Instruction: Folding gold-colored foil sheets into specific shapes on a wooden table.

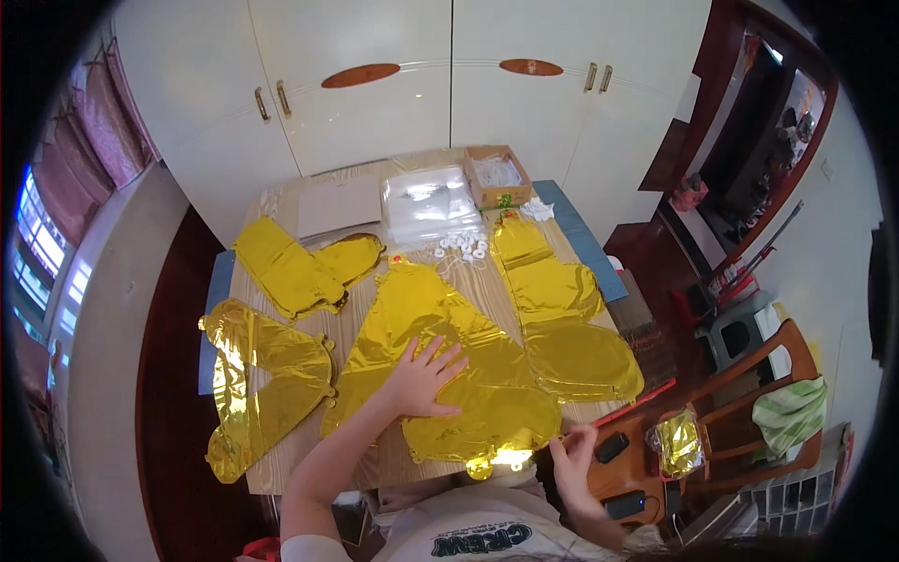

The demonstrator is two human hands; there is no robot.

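A large flat gold foil balloon [478, 361] lies in the middle of the table, wrinkled and shiny, with small tabs along its edge. My left hand [423, 379] rests on it palm down, fingers spread. At its lower right edge is my right hand [576, 459], thumb and fingers drawn together beside the foil; whatever they may grip is too small to see. Another gold foil balloon [267, 375] lies to the left, its lower end over the table's near edge. More gold foil pieces lie at the far left [290, 267] and on the right [562, 309].
Clear plastic bags [431, 206], white rings with string [464, 246], a cardboard box [496, 178] and a pale flat board [339, 206] occupy the table's far side. A wooden chair [796, 347] stands at right, with a gold foil packet [678, 443] and a black phone-like object [612, 448] near it.
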